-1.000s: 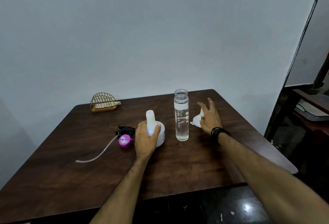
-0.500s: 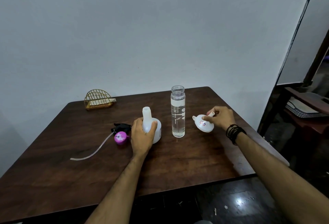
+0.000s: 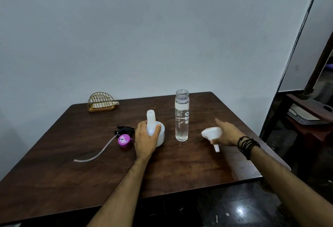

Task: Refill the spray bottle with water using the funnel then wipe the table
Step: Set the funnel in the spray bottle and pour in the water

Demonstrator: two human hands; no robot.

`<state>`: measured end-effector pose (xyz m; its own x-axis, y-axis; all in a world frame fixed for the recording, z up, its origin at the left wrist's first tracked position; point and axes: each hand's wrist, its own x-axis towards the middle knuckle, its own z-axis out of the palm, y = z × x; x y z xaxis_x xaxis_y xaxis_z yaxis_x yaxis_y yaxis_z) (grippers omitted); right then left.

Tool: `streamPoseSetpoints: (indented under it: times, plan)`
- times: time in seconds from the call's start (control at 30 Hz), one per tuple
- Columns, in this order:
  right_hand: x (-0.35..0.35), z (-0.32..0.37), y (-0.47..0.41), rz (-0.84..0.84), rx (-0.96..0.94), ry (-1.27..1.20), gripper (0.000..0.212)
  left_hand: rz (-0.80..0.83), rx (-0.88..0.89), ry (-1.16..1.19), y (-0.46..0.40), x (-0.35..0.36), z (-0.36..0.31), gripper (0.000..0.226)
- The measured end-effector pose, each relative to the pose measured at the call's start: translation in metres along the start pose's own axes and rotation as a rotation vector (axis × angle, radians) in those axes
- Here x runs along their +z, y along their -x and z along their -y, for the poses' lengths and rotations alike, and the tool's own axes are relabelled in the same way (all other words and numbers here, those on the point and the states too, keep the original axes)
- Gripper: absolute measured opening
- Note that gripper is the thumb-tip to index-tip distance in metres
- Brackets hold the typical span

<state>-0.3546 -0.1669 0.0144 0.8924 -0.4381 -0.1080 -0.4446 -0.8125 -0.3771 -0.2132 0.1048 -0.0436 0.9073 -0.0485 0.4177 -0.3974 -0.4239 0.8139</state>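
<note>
A white spray bottle [image 3: 153, 118] without its top stands upright at the middle of the dark wooden table [image 3: 54, 172]. My left hand [image 3: 145, 137] is wrapped around its body. To its right stands a tall clear water bottle [image 3: 182, 118], uncapped and nearly full. My right hand [image 3: 228, 134] holds a white funnel [image 3: 211, 134] above the table, right of the water bottle, spout pointing down towards me. The spray head [image 3: 124, 135], black and pink with a clear dip tube, lies on the table left of the spray bottle.
A gold wire napkin holder [image 3: 101, 102] with folded tissue sits at the table's far left, by the grey wall. A dark wooden stand [image 3: 306, 116] holding flat items is to the right, beyond the table's edge. Dark tiled floor lies below.
My right hand has picked the funnel up off the table, drawn it right and towards me, and turned it so the spout points down. My left hand has stayed on the spray bottle.
</note>
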Motion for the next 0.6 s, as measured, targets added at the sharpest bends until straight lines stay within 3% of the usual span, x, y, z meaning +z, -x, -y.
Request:
streamPoseSetpoints:
  times: [0.07,0.2,0.3,0.47,0.6]
  plan:
    - [0.002,0.005,0.008,-0.024,-0.053,-0.082,0.095,0.002,-0.005,0.003,0.000,0.000,0.000,0.038]
    - [0.008,0.032,0.034,-0.084,-0.386,-0.491,0.037,0.007,-0.012,0.004,0.000,-0.001,0.000,0.039]
    - [0.011,0.076,0.044,-0.200,-0.571,-0.694,0.031,0.007,-0.011,0.001,0.000,-0.001,-0.001,0.037]
    - [0.000,0.156,0.039,-0.627,-0.676,-0.572,0.026,0.014,0.006,0.024,0.003,-0.004,0.000,0.033]
    - [0.002,0.189,0.016,-0.601,-0.774,-0.444,0.010,0.033,-0.035,0.036,0.008,-0.006,-0.002,0.038]
